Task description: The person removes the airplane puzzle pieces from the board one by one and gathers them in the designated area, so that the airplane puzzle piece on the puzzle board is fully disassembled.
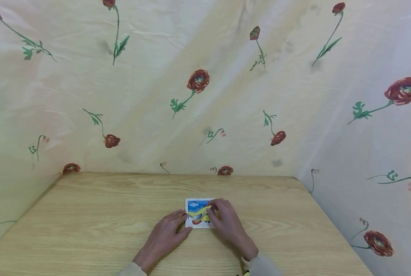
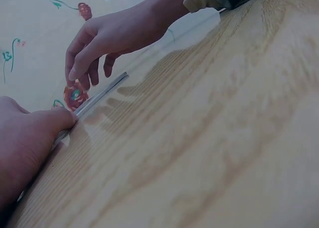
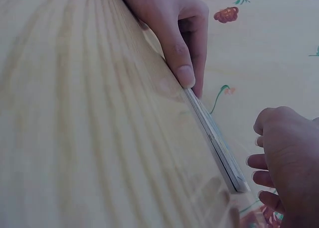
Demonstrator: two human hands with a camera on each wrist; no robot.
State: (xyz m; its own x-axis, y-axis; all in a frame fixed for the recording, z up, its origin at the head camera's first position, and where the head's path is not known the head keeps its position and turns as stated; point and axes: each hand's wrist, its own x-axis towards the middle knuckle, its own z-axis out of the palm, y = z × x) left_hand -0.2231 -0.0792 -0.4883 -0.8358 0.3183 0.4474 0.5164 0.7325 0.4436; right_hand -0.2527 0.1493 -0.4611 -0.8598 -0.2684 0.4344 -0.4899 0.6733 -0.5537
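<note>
A small white-bordered picture board [image 1: 195, 226], showing a yellow cartoon aeroplane on a blue sky, lies flat on the wooden table. My left hand [image 1: 169, 232] grips its left side, with the thumb at the near corner and the fingers along the edge. In the right wrist view the board [image 3: 219, 143] appears edge-on, its near end by that thumb. Over the board's right half hovers my right hand [image 1: 227, 222], covering part of the picture. Its fingers bend loosely downward in the left wrist view, and nothing shows between them.
The wood-grain table [image 1: 105, 214] reaches back to a pale cloth [image 1: 150, 76] printed with red flowers, which also hangs at both sides. A small yellow and black thing [image 1: 247, 273] peeks in at the bottom edge by the right sleeve [image 1: 264, 264].
</note>
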